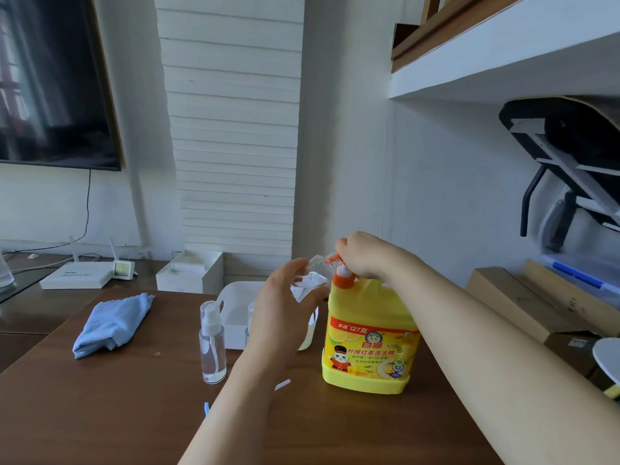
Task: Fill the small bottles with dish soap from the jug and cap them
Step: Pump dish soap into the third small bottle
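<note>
left hand (285, 307) curled round a small clear plastic bottle (318, 267), held tilted | right hand (364, 255) closed at the top of the tall yellow plastic jug (369, 344); its orange ribbed cap (332, 257) apparently pinched | jug set upright on the brown wooden table (134, 414); held bottle just beside its neck; a clear pump-topped bottle (212, 344) stood well to its left

Folded blue cloth (112, 325) on the counter (134, 414), well left of the fingers (288, 268); white router (75, 275) and open box (191, 273) beyond.
</note>
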`<action>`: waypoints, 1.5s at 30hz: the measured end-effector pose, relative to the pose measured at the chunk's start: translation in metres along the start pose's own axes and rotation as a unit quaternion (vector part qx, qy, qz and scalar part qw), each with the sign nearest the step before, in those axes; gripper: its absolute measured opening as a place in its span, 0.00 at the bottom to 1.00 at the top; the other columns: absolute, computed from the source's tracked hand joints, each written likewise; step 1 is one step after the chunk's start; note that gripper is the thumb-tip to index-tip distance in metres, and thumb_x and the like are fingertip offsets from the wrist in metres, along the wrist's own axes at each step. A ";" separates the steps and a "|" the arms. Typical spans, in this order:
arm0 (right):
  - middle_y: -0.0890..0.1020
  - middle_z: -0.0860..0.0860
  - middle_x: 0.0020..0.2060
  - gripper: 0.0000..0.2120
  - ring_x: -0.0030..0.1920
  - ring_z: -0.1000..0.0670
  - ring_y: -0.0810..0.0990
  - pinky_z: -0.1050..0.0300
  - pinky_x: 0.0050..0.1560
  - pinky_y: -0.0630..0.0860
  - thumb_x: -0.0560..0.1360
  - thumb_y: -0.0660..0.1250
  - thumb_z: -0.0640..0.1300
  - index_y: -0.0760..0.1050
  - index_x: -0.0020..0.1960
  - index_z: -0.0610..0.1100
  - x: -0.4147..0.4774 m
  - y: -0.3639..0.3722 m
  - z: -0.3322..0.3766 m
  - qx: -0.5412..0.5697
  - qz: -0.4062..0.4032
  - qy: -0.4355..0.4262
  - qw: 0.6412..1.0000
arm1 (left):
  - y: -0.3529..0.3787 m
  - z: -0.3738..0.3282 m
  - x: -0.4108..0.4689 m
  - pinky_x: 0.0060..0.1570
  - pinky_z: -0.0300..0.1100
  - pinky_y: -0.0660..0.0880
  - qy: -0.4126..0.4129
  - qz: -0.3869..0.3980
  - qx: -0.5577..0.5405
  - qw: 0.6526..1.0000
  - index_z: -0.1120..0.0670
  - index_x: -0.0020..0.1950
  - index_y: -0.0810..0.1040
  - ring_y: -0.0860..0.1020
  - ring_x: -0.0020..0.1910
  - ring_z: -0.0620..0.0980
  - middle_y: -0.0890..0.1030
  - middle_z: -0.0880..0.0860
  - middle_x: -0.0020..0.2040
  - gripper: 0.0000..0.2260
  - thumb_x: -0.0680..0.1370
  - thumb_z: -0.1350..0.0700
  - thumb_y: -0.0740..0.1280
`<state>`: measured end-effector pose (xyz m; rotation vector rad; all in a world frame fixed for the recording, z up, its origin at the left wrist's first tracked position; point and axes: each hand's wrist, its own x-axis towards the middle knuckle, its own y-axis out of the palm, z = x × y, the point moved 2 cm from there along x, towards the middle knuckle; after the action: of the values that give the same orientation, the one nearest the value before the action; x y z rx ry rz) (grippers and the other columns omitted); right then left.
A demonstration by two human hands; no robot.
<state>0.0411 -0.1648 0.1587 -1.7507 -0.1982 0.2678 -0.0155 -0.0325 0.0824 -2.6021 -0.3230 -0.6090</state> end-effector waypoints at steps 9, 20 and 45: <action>0.66 0.49 0.36 0.11 0.45 0.48 0.70 0.56 0.43 0.69 0.80 0.59 0.45 0.67 0.58 0.39 0.003 0.004 0.001 0.018 -0.022 0.010 1.000 | 0.000 0.002 0.001 0.44 0.31 0.67 0.005 0.000 0.001 1.000 0.51 0.66 0.73 0.74 0.49 0.41 0.78 0.44 0.56 0.23 0.72 0.49 0.72; 0.67 0.49 0.37 0.08 0.43 0.48 0.71 0.55 0.42 0.70 0.81 0.55 0.44 0.67 0.56 0.39 0.007 0.019 0.000 -0.001 -0.014 0.010 1.000 | 0.003 0.008 -0.004 0.49 0.36 0.69 -0.012 0.009 0.001 1.000 0.50 0.66 0.74 0.76 0.52 0.44 0.80 0.46 0.58 0.24 0.71 0.49 0.73; 0.75 0.41 0.52 0.11 0.47 0.45 0.74 0.54 0.44 0.72 0.81 0.55 0.43 0.67 0.60 0.38 0.007 0.014 0.000 -0.005 -0.003 0.018 1.000 | 0.003 0.008 -0.003 0.46 0.36 0.68 -0.008 0.003 -0.001 1.000 0.50 0.66 0.73 0.72 0.44 0.45 0.79 0.46 0.58 0.24 0.72 0.49 0.72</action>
<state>0.0473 -0.1655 0.1447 -1.7634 -0.1790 0.2306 -0.0142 -0.0319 0.0729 -2.6095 -0.3210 -0.5860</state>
